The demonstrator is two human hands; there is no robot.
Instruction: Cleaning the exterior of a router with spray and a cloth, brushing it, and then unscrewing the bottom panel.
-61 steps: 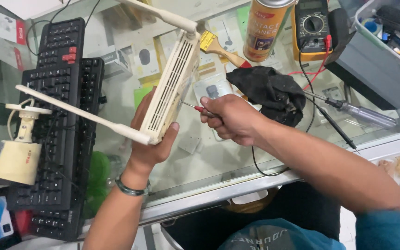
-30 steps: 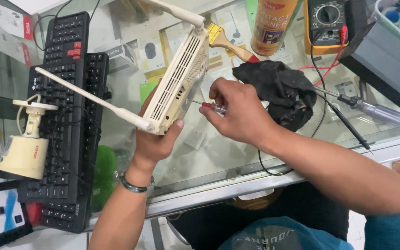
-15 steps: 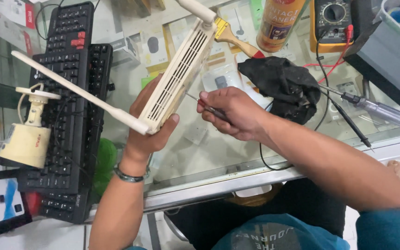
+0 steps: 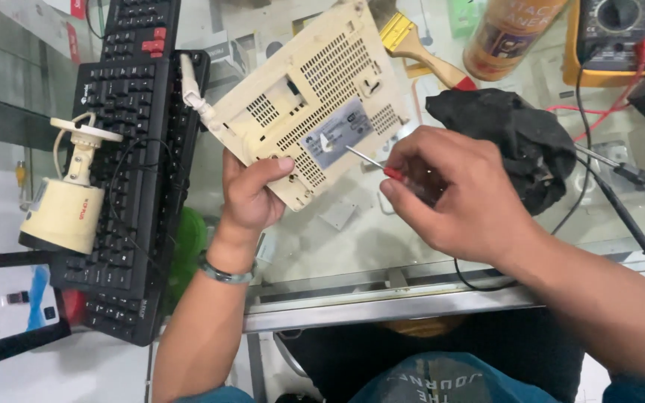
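Head view: a cream plastic router (image 4: 311,97) is held underside up over the glass counter (image 4: 337,246), just beside the black keyboards (image 4: 132,149). The left hand (image 4: 251,195) is closed on its lower edge, thumb pressed flat on the vented face. The right hand (image 4: 453,194) is closed around a small red-handled screwdriver (image 4: 373,164), whose thin shaft is aimed at the grey label (image 4: 337,138); whether the tip touches cannot be told. The casing is judged light and stiff, yet thin and brittle at the vent slots, so it is best gripped by the solid edges. The antenna hinge (image 4: 192,97) looks weak and is better left unloaded. A black cloth (image 4: 513,138) lies near the right hand.
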